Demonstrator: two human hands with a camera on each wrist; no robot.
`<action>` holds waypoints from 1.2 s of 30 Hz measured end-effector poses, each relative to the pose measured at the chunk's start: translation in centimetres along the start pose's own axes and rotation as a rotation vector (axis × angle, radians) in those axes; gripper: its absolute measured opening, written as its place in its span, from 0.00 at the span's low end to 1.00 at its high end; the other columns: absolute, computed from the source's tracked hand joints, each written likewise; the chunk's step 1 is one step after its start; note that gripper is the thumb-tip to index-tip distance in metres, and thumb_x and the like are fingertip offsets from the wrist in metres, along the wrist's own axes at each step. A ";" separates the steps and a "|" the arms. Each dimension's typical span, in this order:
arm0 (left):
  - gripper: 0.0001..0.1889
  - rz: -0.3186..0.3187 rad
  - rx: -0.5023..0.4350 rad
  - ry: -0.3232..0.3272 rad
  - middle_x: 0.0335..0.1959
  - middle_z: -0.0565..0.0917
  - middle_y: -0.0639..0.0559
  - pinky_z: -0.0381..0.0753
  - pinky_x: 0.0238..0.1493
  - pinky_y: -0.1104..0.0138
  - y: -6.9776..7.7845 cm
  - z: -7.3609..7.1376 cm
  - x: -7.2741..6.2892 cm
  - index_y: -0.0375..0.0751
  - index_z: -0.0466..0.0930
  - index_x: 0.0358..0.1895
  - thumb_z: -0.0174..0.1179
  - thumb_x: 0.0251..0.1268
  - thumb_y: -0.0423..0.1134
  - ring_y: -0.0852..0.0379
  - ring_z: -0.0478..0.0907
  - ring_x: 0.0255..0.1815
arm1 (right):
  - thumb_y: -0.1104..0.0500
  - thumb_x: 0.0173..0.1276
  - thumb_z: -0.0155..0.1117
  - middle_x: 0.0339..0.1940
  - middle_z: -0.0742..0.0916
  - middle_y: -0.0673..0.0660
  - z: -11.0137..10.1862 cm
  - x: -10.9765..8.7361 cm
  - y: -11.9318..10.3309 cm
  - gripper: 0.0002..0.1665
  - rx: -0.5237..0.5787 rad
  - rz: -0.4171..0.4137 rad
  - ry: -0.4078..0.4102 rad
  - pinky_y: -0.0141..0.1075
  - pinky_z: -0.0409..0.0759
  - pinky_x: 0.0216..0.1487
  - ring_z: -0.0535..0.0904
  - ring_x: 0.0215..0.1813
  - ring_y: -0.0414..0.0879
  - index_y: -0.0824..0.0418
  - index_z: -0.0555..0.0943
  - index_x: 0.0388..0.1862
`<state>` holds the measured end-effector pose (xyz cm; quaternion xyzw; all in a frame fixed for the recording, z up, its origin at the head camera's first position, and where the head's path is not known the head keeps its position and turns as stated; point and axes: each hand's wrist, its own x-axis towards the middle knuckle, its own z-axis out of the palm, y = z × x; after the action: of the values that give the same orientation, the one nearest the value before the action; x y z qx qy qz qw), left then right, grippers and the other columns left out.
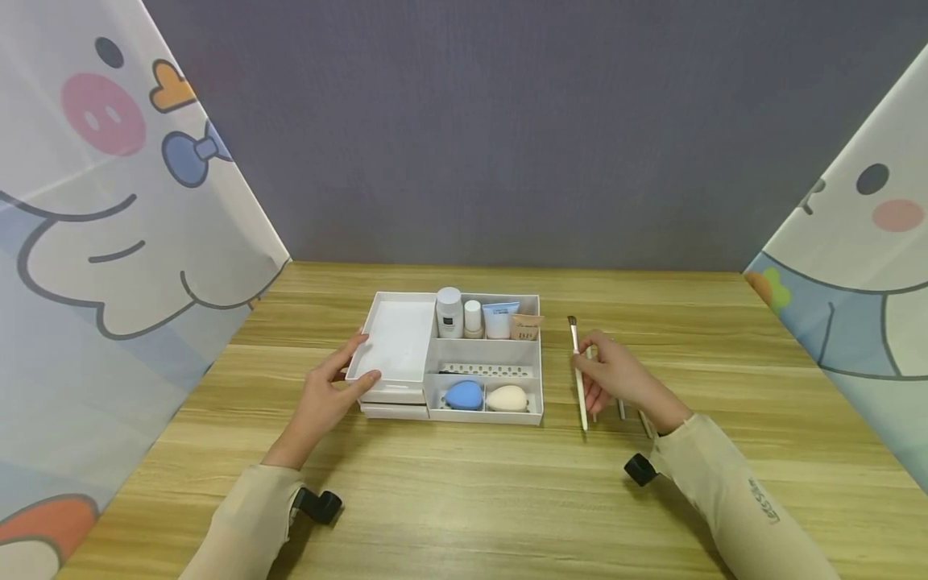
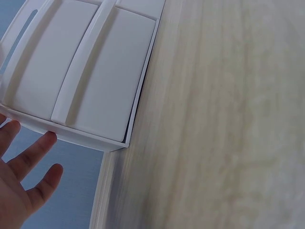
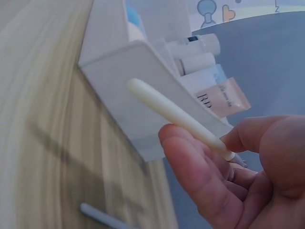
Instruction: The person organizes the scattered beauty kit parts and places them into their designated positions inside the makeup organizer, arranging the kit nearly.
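Observation:
A makeup brush (image 1: 581,395) with a pale handle and dark bristles is pinched between the thumb and fingers of my right hand (image 1: 612,374), just right of the white organizer (image 1: 484,417). In the right wrist view its handle (image 3: 176,114) slants in front of the organizer's side wall (image 3: 128,90). My left hand (image 1: 326,395) rests against the organizer's left end, over the drawer section. Seen from the left wrist, its spread fingers (image 2: 35,152) touch the wall beside two drawer fronts (image 2: 112,71).
The organizer holds a white bottle (image 1: 449,314), a small bottle (image 1: 473,318), a blue-white tube (image 1: 500,321), a beige tube (image 1: 526,327), a blue sponge (image 1: 464,395) and a cream sponge (image 1: 507,399). More pale handles (image 1: 644,424) lie on the table under my right hand. A grey panel (image 1: 507,137) stands behind.

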<state>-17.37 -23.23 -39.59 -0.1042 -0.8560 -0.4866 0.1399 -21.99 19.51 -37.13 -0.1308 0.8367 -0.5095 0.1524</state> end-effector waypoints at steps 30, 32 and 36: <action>0.30 0.037 -0.005 0.024 0.70 0.69 0.39 0.77 0.44 0.79 -0.1 0.1 0.1 0.35 0.73 0.68 0.68 0.62 0.30 0.59 0.79 0.48 | 0.63 0.78 0.51 0.17 0.81 0.62 1.0 -0.2 -4.5 0.14 0.062 -0.106 0.014 0.57 0.81 0.23 0.81 0.16 0.53 0.71 0.63 0.53; 0.30 0.036 -0.003 0.026 0.70 0.70 0.39 0.77 0.44 0.79 0.0 0.2 0.1 0.35 0.73 0.68 0.68 0.62 0.30 0.55 0.80 0.49 | 0.63 0.78 0.51 0.17 0.81 0.62 1.2 0.1 -4.8 0.14 0.072 -0.113 0.010 0.57 0.81 0.23 0.81 0.16 0.53 0.71 0.62 0.53; 0.29 0.039 -0.011 0.028 0.70 0.70 0.40 0.76 0.44 0.79 0.4 0.1 0.0 0.35 0.73 0.68 0.68 0.61 0.29 0.52 0.80 0.50 | 0.64 0.78 0.51 0.17 0.82 0.62 1.8 0.6 -5.4 0.14 0.094 -0.131 0.004 0.57 0.81 0.23 0.80 0.15 0.51 0.71 0.62 0.53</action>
<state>-17.30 -22.93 -39.36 -0.1148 -0.8490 -0.4900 0.1607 -21.48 15.41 -33.11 -0.1769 0.8018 -0.5573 0.1234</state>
